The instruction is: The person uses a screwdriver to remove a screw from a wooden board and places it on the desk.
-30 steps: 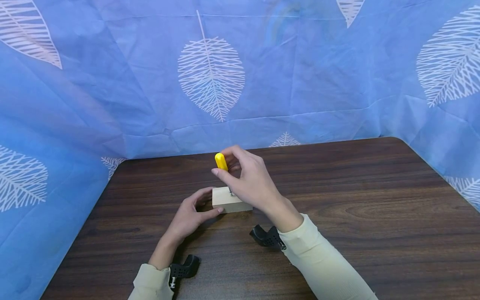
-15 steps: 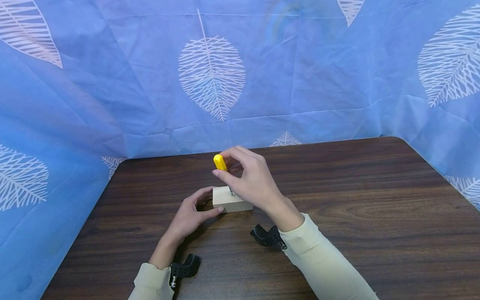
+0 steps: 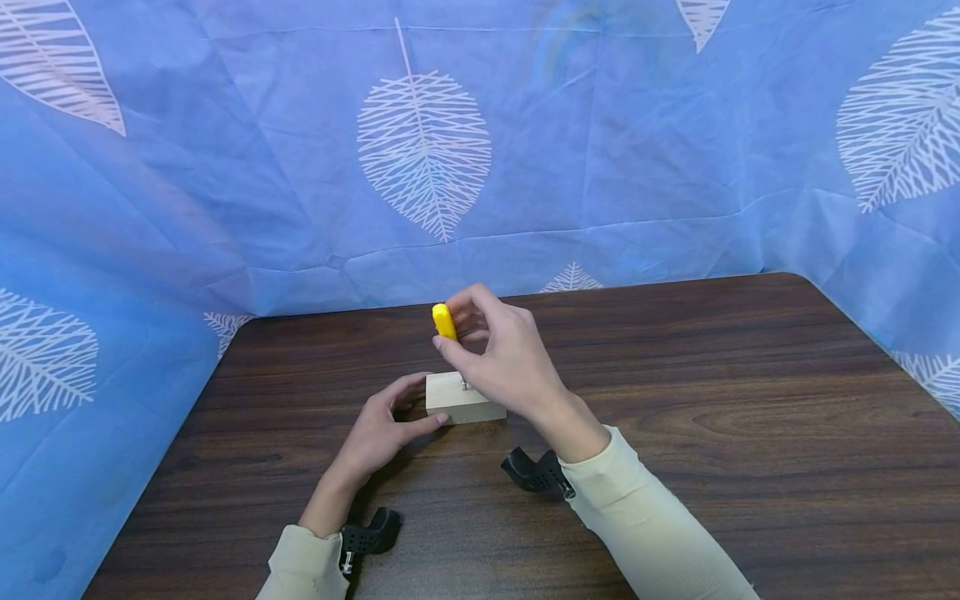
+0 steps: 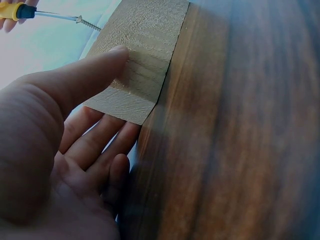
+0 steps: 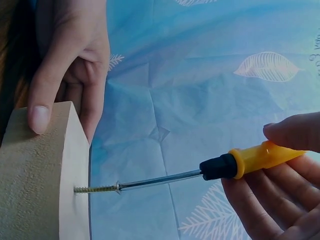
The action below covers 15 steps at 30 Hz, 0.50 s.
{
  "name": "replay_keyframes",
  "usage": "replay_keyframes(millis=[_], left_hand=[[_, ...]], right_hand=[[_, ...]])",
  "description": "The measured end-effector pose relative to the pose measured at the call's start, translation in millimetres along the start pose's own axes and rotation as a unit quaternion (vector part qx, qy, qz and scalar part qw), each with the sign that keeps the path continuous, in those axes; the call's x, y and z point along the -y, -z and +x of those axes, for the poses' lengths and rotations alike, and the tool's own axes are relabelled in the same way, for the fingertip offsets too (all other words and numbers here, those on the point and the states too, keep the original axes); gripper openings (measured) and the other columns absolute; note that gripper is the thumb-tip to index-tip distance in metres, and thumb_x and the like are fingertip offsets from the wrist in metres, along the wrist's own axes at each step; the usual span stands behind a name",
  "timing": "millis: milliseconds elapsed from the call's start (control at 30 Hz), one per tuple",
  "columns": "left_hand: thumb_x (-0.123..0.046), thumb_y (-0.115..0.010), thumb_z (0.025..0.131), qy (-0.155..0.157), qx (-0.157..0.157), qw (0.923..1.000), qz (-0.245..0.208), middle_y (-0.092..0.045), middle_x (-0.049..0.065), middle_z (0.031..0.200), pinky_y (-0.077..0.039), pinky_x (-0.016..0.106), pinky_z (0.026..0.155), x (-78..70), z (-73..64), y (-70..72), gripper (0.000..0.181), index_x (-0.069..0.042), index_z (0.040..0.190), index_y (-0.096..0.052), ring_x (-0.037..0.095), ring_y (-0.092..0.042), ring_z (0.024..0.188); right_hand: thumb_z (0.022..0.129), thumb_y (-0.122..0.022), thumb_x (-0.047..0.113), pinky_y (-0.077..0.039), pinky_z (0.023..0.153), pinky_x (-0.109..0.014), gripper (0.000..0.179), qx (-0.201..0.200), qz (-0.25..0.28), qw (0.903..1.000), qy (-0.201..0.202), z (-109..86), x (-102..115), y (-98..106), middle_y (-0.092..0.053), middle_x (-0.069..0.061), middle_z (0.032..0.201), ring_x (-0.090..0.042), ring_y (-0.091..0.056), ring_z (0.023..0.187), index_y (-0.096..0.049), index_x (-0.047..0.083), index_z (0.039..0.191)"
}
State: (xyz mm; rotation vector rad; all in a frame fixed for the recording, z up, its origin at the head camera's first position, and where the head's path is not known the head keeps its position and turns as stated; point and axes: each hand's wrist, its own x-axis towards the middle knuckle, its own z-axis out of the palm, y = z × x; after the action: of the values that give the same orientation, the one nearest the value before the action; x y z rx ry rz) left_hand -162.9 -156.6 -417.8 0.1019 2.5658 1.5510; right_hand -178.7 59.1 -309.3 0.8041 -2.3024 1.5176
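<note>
A pale wooden block (image 3: pixel 465 412) lies on the table, and my left hand (image 3: pixel 386 429) grips its left end between thumb and fingers. From the block's top face a screw (image 5: pixel 97 189) sticks up, its threads mostly exposed. My right hand (image 3: pixel 513 358) holds a screwdriver (image 5: pixel 250 161) by its yellow handle, thumb on one side and fingers on the other. The metal shaft meets the screw's head, roughly in line with it. In the left wrist view the screw (image 4: pixel 90 24) and shaft show behind the block. The right hand hides the block's right part in the head view.
The dark wood-grain table (image 3: pixel 712 400) spreads around the block. A blue cloth (image 3: pixel 637 150) with white leaf prints hangs behind and at the sides. Black wrist mounts (image 3: pixel 371 533) sit at both sleeve cuffs.
The yellow handle first tilts slightly left, then comes back more upright as my right fingers shift around it. The left hand and the block stay in place.
</note>
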Motion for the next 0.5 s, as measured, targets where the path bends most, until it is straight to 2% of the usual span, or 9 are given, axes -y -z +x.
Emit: replay_keyframes(millis=[167, 333, 500], left_hand=[[-0.031, -0.086, 0.094, -0.002, 0.000, 1.0000, 0.001, -0.066, 0.006, 0.151, -0.042, 0.063, 0.117, 0.7, 0.5, 0.0, 0.064, -0.025, 0.152, -0.060, 0.032, -0.058, 0.138], [-0.032, -0.086, 0.094, -0.005, 0.002, 1.0000, -0.001, -0.067, 0.004, 0.150, -0.044, 0.061, 0.115, 0.5, 0.7, 0.0, 0.064, -0.025, 0.152, -0.061, 0.030, -0.059, 0.136], [-0.032, -0.086, 0.094, -0.001, 0.001, 1.0000, -0.004, -0.067, 0.004, 0.150, -0.044, 0.061, 0.116, 0.3, 0.4, 0.2, 0.063, -0.026, 0.151, -0.061, 0.031, -0.059, 0.137]], right_hand=[[0.094, -0.083, 0.010, -0.064, 0.087, -0.024, 0.027, -0.004, 0.008, 0.9999, 0.006, -0.6, -0.9, 0.3, -0.077, -0.002, 0.114, -0.015, -0.079, 0.100, -0.076, 0.011, 0.120], [0.095, -0.084, 0.013, -0.064, 0.084, -0.024, 0.024, -0.005, 0.000, 1.0000, 0.005, -1.2, -1.9, 0.4, -0.076, 0.002, 0.109, -0.010, -0.076, 0.097, -0.079, 0.014, 0.118], [0.095, -0.082, 0.011, -0.064, 0.086, -0.026, 0.027, 0.001, -0.001, 1.0000, -0.001, -0.1, -1.7, 0.2, -0.077, -0.001, 0.110, -0.013, -0.076, 0.096, -0.078, 0.011, 0.122]])
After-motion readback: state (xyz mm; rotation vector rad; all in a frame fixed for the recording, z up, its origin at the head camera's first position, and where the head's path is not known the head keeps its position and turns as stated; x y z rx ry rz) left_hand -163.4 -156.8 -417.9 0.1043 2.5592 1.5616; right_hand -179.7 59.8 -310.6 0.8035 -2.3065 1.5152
